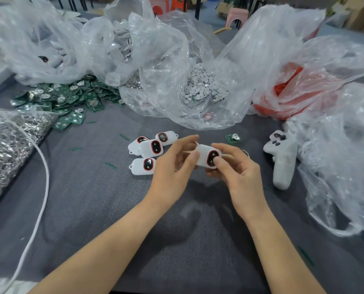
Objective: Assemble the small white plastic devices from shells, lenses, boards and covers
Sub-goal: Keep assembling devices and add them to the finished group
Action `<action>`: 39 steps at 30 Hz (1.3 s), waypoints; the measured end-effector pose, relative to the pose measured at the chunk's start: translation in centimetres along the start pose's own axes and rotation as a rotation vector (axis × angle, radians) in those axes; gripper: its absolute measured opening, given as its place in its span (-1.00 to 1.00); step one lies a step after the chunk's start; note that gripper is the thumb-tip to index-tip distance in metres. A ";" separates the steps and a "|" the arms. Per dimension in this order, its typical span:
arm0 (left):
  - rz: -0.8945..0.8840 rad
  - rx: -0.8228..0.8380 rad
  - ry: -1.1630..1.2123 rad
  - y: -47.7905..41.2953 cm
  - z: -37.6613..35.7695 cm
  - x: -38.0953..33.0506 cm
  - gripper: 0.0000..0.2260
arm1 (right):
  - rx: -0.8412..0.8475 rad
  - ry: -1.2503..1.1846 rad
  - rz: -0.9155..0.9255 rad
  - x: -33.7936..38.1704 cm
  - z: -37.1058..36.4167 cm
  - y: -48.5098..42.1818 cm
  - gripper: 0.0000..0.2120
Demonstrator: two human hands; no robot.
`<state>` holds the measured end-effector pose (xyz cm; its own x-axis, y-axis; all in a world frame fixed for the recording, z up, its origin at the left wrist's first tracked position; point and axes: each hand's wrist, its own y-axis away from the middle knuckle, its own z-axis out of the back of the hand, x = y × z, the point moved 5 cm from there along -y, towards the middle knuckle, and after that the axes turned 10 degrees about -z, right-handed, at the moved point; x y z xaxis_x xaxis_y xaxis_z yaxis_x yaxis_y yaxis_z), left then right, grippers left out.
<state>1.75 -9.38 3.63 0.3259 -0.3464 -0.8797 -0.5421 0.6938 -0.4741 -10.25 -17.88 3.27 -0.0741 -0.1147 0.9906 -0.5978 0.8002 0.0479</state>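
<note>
One white device (202, 152) was gripped by both hands.
It was pinched between left hand (174, 166) and right hand (240, 175); four finished devices (150, 148) were laid just left of the left hand.

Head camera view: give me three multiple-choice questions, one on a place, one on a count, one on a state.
1. Where is the pile of green boards?
A. back left of the table
B. at the near edge
C. on the floor
2. How many finished devices lie by the left hand?
A. two
B. four
C. seven
3. The held device is:
A. lying on the table
B. inside a bag
C. gripped by both hands
Answers: 1 A, the boards spill out at back left. 2 B, four lie clustered there. 3 C, left hand and right hand pinch it above the table.
</note>
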 end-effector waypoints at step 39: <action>0.325 0.267 0.234 0.8 -1.3 0.5 -0.88 | 0.019 0.082 0.036 0.2 0.0 -0.4 -0.84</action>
<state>0.49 -9.83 2.74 -0.0273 -0.1964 -0.9801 -0.3587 0.9171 -0.1738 -10.01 -18.17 3.46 -0.0309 -0.0368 0.9988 -0.6112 0.7914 0.0103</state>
